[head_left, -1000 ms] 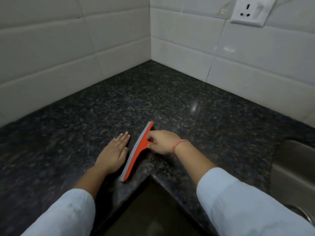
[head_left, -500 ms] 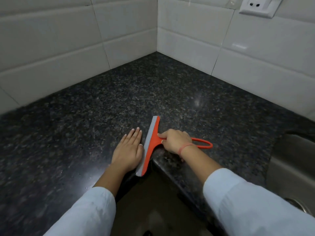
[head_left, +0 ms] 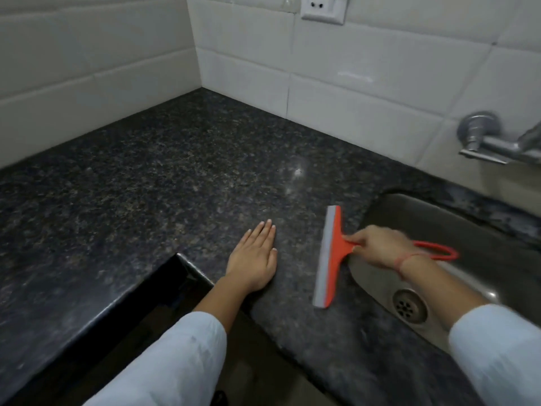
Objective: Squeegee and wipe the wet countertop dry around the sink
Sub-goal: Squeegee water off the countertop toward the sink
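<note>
- Since half a second ago, the squeegee [head_left: 330, 256] has travelled from beside my left hand [head_left: 254, 259] to the edge of the sink [head_left: 409, 212]. The view has swung with it, bringing the drain [head_left: 409, 305] and tap [head_left: 497, 142] into sight.
- Right hand [head_left: 377, 247]: clenched around the neck of the orange handle, just behind the blade. The looped end of the handle sticks out past my wrist, over the sink.
- Left hand: released, fingers straight and together, palm flat on the countertop [head_left: 175, 177], farther from the sink than the squeegee.
- Squeegee position: blade edge down on the stone just beside the sink's rim and roughly parallel to it. I cannot tell whether the full length is in contact.
- Handling, as I judge it: light plastic with a stiff body and a soft, flexible grey strip. A grip close to the blade gives even pressure, while holding it by the loop would let it twist. A wet handle may be slippery.
- Surface: dark speckled stone, polished, with a glint of light beyond the squeegee, away from the sink. Any remaining water is hard to make out against the pattern.
- Room: white tiled walls [head_left: 366, 92] meet in a corner well away from the sink. A wall socket [head_left: 322, 8] sits high on the tiles, and the tap is mounted on the wall above the sink.
- Sink: dull metal, set into the stone.
</note>
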